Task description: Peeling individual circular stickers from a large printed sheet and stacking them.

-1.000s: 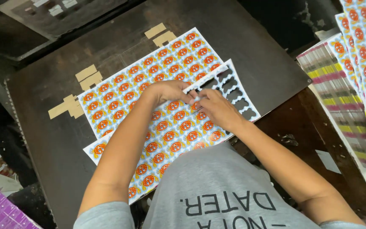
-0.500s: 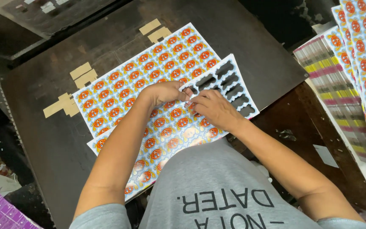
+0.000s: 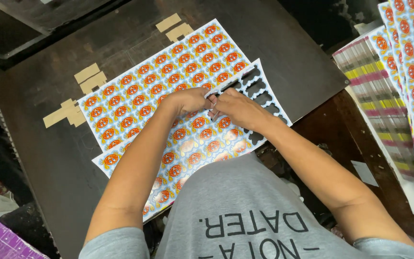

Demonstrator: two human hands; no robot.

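Two sticker sheets lay on a dark board (image 3: pixel 288 52). Upper sheet (image 3: pixel 164 81) and lower sheet (image 3: pixel 192 144) both ran long axis from lower left to upper right, orange round stickers in rows. Lower sheet's right end had empty punched-out holes. Left hand (image 3: pixel 190 100) and right hand (image 3: pixel 238 108) met at the sheet's upper edge, fingers narrow, pinching a small piece; what exactly, could not tell. Tan tape strips (image 3: pixel 89 76) sat on the board; stacked sheets (image 3: pixel 408 72) at far right

Fingertips of left hand (image 3: pixel 190 100) and right hand (image 3: pixel 238 108) hidden; sticker sheet (image 3: pixel 188 139) partly under arms, torso.
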